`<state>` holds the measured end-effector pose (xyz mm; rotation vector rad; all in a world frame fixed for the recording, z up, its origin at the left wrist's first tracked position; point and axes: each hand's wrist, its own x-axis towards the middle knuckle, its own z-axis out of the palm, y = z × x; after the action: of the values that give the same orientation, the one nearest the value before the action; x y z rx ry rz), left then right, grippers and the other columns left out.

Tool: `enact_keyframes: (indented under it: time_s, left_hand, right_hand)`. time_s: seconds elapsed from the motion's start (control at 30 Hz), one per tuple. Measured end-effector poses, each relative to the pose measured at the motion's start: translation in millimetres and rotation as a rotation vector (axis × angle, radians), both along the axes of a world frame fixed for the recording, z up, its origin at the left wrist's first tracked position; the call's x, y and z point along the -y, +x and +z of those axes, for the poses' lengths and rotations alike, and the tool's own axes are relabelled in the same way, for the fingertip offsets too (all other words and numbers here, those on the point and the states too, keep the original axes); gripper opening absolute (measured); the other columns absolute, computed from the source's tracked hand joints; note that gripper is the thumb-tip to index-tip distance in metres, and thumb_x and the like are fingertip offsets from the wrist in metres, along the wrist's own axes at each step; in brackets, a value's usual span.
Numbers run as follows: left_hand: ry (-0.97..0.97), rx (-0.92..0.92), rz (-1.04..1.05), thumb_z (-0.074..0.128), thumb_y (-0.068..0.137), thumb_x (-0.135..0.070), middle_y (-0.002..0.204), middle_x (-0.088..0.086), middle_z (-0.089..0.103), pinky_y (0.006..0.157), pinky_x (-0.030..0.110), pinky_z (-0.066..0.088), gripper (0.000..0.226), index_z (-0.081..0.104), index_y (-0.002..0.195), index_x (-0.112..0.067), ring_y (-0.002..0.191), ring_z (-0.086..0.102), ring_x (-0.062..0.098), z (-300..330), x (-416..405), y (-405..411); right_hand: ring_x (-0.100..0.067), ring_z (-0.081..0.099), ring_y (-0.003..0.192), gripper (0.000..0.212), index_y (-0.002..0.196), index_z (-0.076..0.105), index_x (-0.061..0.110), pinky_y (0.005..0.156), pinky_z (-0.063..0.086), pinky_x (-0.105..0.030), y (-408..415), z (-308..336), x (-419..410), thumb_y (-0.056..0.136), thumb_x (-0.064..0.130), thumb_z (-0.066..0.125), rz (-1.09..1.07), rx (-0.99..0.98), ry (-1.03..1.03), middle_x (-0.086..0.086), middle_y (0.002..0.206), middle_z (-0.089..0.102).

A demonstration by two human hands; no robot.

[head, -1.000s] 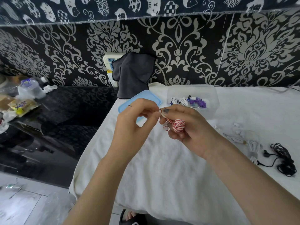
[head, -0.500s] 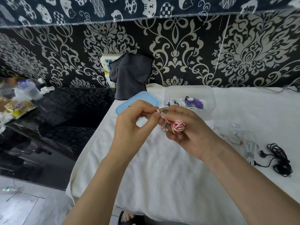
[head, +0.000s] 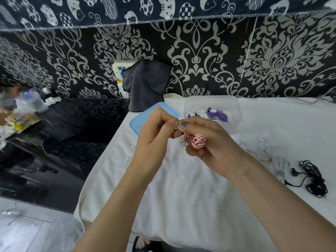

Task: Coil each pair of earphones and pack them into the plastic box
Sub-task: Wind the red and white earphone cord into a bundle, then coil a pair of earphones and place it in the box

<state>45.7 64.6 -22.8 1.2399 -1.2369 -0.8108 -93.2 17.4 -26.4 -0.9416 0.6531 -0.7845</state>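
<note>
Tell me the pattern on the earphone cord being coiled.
Red and white stripes on the earphone cord, held in the right hand; head view.

Left hand (head: 154, 131) fingertips now tighter against the right hand (head: 209, 142).

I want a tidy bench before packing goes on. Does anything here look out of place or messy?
Mostly in order. The black earphones lie in a loose tangle at the right of the white cloth, beside uncoiled white earphones. The box stands open, its blue lid flat beside it. A dark cloth hangs over the wall socket.
</note>
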Motion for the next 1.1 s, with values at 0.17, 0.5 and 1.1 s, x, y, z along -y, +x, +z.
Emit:
enact_keyframes:
  time_s: [0.17,0.5,1.1]
  left_hand:
    - [0.125,-0.215,-0.025,0.052,0.096,0.001,0.069,0.007,0.053,0.067,0.021,0.048,0.031,0.053,0.070,-0.017,0.069,0.055,0.018,-2.5,6.3,1.2]
    - [-0.078,0.088,0.125,0.059,0.095,-0.001,0.082,0.027,0.051,0.074,0.061,0.048,0.016,0.053,0.080,0.002,0.081,0.053,0.052,-8.4,9.6,-6.9]
    - [0.133,0.210,0.160,0.046,0.106,-0.025,0.086,-0.012,0.066,0.077,0.025,0.051,0.023,0.068,0.113,-0.026,0.074,0.058,0.007,-39.2,53.6,-29.0]
  right_hand:
    - [-0.019,0.048,0.062,0.013,0.086,0.072,0.006,0.043,0.040,-0.020,1.4,-6.0,1.6,0.094,0.010,0.063,-0.033,-0.007,-0.012,-0.018,0.085,0.063]
    - [-0.007,0.050,0.045,0.011,0.090,0.067,0.001,0.040,0.038,-0.017,0.4,-4.3,0.4,0.096,0.006,0.058,-0.066,0.083,0.083,-0.001,0.060,0.063]
    - [-0.014,0.046,0.046,0.008,0.094,0.072,0.006,0.046,0.048,-0.024,-28.6,-13.4,66.6,0.091,0.010,0.065,-0.480,-0.308,-0.038,-0.011,0.074,0.065]
